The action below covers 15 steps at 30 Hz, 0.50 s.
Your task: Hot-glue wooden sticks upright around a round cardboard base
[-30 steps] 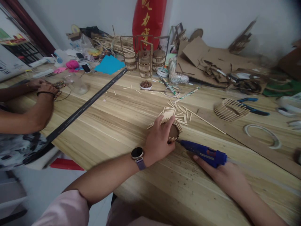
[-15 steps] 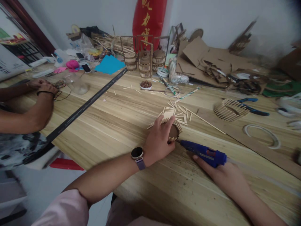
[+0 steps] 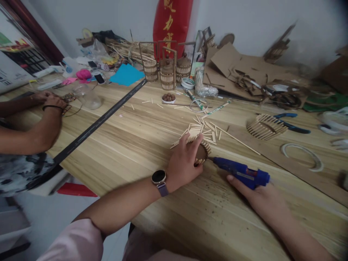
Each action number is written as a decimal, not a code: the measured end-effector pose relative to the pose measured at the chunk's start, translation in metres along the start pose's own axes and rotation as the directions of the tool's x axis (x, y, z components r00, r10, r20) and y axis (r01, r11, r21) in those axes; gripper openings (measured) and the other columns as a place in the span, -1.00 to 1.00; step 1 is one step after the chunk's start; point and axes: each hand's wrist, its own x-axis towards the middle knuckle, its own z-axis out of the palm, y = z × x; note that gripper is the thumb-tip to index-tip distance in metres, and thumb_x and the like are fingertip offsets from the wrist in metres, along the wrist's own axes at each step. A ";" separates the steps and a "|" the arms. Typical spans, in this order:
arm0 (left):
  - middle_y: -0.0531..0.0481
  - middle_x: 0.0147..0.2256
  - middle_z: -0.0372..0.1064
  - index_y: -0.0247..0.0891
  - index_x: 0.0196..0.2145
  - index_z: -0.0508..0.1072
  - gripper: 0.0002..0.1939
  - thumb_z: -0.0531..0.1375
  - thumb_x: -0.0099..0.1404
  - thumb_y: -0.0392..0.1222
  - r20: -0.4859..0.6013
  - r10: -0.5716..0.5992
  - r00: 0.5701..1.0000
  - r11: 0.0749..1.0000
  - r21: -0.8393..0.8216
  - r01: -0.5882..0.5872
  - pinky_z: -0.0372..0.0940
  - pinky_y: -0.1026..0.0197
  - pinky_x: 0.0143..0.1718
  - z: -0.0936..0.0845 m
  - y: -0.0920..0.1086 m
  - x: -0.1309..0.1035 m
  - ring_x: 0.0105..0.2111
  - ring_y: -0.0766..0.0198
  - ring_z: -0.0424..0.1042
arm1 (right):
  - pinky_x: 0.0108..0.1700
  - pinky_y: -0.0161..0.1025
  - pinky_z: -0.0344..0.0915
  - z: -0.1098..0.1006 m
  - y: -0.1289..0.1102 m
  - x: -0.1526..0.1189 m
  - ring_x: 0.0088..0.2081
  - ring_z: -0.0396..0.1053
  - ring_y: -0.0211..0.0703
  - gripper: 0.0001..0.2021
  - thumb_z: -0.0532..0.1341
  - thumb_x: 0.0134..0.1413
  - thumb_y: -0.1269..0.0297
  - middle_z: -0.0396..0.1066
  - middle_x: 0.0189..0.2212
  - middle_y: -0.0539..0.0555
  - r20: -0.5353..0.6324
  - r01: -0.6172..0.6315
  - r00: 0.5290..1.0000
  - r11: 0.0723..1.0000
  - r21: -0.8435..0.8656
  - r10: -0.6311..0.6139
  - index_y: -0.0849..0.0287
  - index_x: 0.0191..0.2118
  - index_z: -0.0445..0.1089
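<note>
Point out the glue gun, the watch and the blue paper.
Glue gun (image 3: pixel 241 170): head view, on the middle of its blue body.
Watch (image 3: pixel 158 177): head view, on its dark round face.
Blue paper (image 3: pixel 126 74): head view, on its flat upper surface.

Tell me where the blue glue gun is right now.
In the head view, right of centre, the blue glue gun is in the right hand, pointing toward the stick-edged round piece under the left hand.

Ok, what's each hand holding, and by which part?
Left hand: the round piece, fingers across its top. Right hand: the glue gun, beneath its rear, handle hidden.
</note>
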 end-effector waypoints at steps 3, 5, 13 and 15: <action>-0.28 0.26 -0.17 -0.13 0.30 -0.09 -0.08 0.29 0.10 -0.36 -0.005 -0.012 1.000 1.000 -0.012 0.012 0.18 -0.09 0.22 0.000 -0.001 0.000 0.29 -0.08 0.03 | -0.44 -0.15 0.38 -0.016 0.001 0.001 -0.45 0.44 -0.02 -0.55 0.25 -0.16 -0.24 0.53 -0.49 0.11 0.148 -0.149 0.981 0.974 0.171 0.124 0.08 -0.43 0.52; -0.28 0.26 -0.19 -0.13 0.30 -0.10 -0.08 0.29 0.09 -0.37 -0.008 -0.005 1.000 1.000 -0.026 0.004 0.17 -0.08 0.23 0.000 -0.001 0.000 0.28 -0.05 0.05 | -0.53 -0.24 0.30 -0.028 0.002 0.000 -0.54 0.33 -0.15 -0.52 0.29 -0.20 -0.27 0.45 -0.57 0.09 0.312 -0.269 0.932 0.927 0.261 0.183 0.12 -0.51 0.48; -0.28 0.25 -0.14 -0.16 0.30 -0.10 -0.08 0.27 0.10 -0.38 -0.007 0.012 1.000 1.000 -0.025 -0.012 0.16 -0.08 0.24 0.001 -0.003 0.000 0.30 -0.05 -0.01 | -0.50 -0.18 0.37 -0.049 0.003 -0.001 -0.56 0.39 -0.09 -0.33 0.12 -0.25 -0.49 0.48 -0.58 0.17 0.567 -0.371 0.777 0.926 0.063 0.273 0.10 -0.55 0.52; -0.29 0.25 -0.14 -0.17 0.31 -0.10 -0.09 0.28 0.11 -0.37 -0.002 0.008 1.000 1.000 -0.025 -0.008 0.16 -0.09 0.24 0.000 -0.002 0.000 0.30 -0.06 -0.01 | -0.53 -0.14 0.37 -0.051 0.005 0.004 -0.58 0.39 -0.05 -0.34 0.09 -0.27 -0.51 0.47 -0.62 0.17 0.442 -0.237 0.867 0.971 -0.041 0.230 0.06 -0.63 0.48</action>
